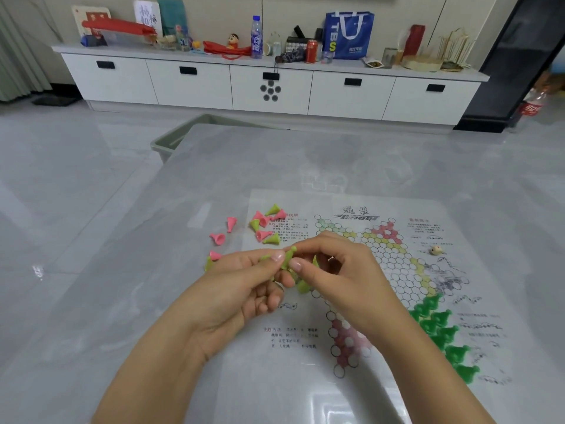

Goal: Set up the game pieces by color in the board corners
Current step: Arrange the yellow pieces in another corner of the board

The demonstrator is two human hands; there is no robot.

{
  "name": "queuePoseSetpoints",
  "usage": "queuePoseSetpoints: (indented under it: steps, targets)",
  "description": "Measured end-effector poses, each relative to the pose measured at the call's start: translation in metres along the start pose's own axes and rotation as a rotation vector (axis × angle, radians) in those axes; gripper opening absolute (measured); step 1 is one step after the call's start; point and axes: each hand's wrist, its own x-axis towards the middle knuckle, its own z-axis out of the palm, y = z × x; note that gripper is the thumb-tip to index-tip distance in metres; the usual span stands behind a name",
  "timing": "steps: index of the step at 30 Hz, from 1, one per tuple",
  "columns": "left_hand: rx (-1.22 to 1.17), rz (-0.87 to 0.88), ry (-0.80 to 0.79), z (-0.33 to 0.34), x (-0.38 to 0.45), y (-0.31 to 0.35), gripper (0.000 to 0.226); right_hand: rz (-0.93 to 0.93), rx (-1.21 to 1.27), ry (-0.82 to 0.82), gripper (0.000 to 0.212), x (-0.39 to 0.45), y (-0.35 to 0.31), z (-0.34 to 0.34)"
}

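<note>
A paper game board with a hexagon star pattern lies on the grey table. Several dark green cone pieces stand in its near right corner. Loose pink and yellow-green pieces lie in a heap at the board's far left edge. My left hand and my right hand meet above the board's left side. Both pinch a yellow-green piece between thumb and fingers. More yellow-green pieces show below my right hand's fingers; which hand carries them I cannot tell.
A small wooden bead-like die lies on the board's right part. A grey-green bin stands beyond the table's far left corner. A white cabinet with bottles and bags lines the back wall.
</note>
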Motion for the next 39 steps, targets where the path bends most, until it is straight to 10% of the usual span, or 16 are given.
queuePoseSetpoints:
  steps: [12,18,24,31,39]
  targets:
    - [0.062,0.119,0.194,-0.018,0.002,0.001,0.021,0.151,-0.195,0.209,0.014,-0.003,0.012,-0.014]
    - [0.705,0.215,0.68,-0.074,0.006,0.003,0.016,0.237,-0.501,0.088,0.006,-0.007,0.019,-0.017]
    - [1.031,0.131,0.667,-0.082,0.019,-0.009,0.014,0.278,-0.605,0.099,0.006,-0.009,0.023,-0.017]
    - [1.094,0.165,0.665,-0.076,0.027,-0.01,0.007,0.285,-0.62,0.085,0.007,-0.011,0.027,-0.017]
    - [0.653,0.234,0.715,-0.071,0.022,-0.001,0.022,0.237,-0.638,0.069,0.009,-0.009,0.031,-0.011]
